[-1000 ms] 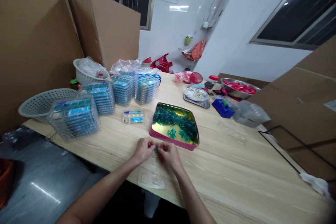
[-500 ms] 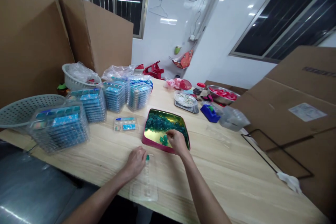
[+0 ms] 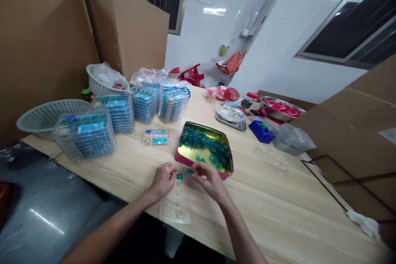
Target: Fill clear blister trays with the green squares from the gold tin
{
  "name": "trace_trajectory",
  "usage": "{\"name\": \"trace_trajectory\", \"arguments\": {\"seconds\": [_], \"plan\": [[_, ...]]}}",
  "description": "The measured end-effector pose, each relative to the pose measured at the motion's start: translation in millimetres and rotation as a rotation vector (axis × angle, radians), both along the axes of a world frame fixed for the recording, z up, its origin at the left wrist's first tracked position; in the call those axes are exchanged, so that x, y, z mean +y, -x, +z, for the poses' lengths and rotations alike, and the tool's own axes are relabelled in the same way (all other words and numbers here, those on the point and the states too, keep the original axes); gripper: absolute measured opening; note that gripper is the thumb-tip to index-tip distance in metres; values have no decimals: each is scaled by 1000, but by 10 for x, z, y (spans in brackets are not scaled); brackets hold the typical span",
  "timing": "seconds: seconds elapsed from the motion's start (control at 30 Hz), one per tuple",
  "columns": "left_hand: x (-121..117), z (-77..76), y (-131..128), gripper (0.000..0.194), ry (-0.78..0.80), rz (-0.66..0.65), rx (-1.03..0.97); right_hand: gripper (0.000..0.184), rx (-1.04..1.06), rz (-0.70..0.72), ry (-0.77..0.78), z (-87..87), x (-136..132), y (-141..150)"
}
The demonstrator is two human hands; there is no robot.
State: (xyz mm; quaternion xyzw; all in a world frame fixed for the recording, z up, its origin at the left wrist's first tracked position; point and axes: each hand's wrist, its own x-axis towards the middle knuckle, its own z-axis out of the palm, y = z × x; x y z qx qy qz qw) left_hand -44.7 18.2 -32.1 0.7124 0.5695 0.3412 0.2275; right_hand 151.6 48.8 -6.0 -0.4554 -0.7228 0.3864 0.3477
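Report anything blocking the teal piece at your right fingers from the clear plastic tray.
Nothing visible: the teal piece at the right hand is close to the clear plastic tray, where another teal piece sits by the left hand.

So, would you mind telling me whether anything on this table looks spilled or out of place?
Nothing looks spilled; the only oddity is a few teal pieces lying apart from the main heap in the pink-rimmed tin.
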Motion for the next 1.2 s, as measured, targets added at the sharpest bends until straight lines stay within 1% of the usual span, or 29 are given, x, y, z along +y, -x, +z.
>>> {"name": "trace_trajectory", "arguments": {"seconds": [0.07,0.13,0.23,0.33,0.47,0.6,0.67,0.73,0.8,0.87,0.93,1.03,1.13,1.2], "plan": [[-53,-49,12,19,2,-8,-2,10,-51,70,-13,-56,-233,137],[-105,-98,15,22,-16,-26,-19,16,-93,82,-57,-139,-364,227],[-158,-160,0,24,-33,-73,-46,18,-96,60,-110,-257,-398,272],[-176,-197,-27,21,-28,-90,-49,16,-118,67,-128,-322,-368,274],[-177,-211,-55,18,-17,-93,-53,18,-153,65,-164,-310,-393,310],[-168,-222,-59,17,4,-100,-8,20,-183,142,-178,-186,-381,301],[-161,-233,-57,16,4,-101,27,19,-178,92,-189,-101,-269,214],[-156,-241,-58,16,-2,-102,52,18,-195,-41,-209,-21,-64,77],[-152,-246,-62,16,6,-100,53,16,-295,-172,-197,37,204,-64],[-153,-251,-66,16,22,-92,31,15,-440,-228,-141,56,479,-158],[-156,-266,-69,17,23,-82,5,14,-534,-226,-88,34,706,-181],[-156,-312,-63,19,4,-59,-30,15,-537,-193,-47,-41,903,-134],[-145,-355,-48,23,13,-55,-64,15,-487,-175,-16,-93,952,-127],[-139,-358,-41,23,20,-61,-62,17,-430,-177,4,-96,939,-184]]}}
